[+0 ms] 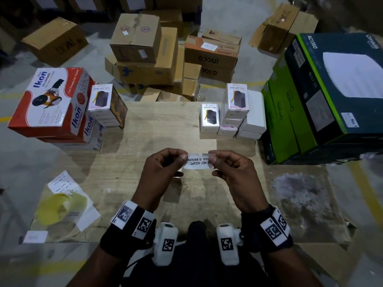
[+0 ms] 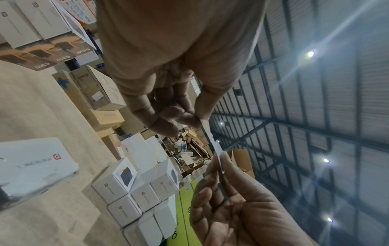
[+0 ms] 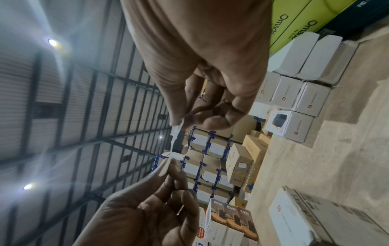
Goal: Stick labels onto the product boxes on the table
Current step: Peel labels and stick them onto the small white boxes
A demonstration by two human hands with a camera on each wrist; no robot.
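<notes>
While both hands pinch it taut, thin white label [image 1: 198,161] spans left hand [image 1: 163,164], right hand [image 1: 232,168]; rough wooden table [image 1: 157,125].

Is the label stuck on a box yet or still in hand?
In hand: the label is stretched between left hand and right hand, above the table.

Head cam looks down at my table [image 1: 157,125]; both wrist cams sit close, tilted up toward the roof, sharing the label [image 2: 214,141].
</notes>
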